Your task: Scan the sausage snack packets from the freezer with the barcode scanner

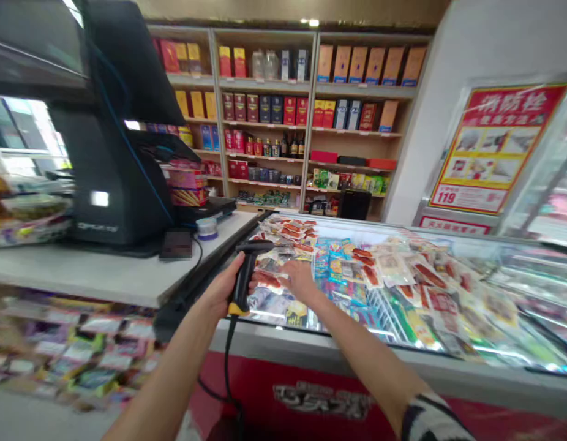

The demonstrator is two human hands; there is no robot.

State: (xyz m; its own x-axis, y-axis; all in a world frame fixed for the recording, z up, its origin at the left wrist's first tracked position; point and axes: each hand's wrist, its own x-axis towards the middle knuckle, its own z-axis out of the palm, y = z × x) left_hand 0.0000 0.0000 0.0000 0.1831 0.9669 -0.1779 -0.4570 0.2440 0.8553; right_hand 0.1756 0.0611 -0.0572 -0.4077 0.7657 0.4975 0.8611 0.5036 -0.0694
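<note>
My left hand (223, 288) is wrapped around the grip of a black and yellow barcode scanner (244, 278). The scanner stands upright with its head at the top, and its cord hangs down from the handle. Just right of it, my right hand (298, 275) is closed at the edge of a clear packet of sausages (269, 280); its fingertips are partly hidden and blurred. Beneath both hands lies the glass-topped chest freezer (283, 334), covered with more sausage packets (292, 230). Blue snack packs (341, 266) show to the right of my right hand.
At left a white counter (127, 275) carries a dark cash register (113, 159) and a small round tub (207, 228). Behind the freezer rise shelves (265, 125) of boxes and bottles. A red fire notice (499, 147) hangs on the right wall. Below the counter are snack racks (90, 355).
</note>
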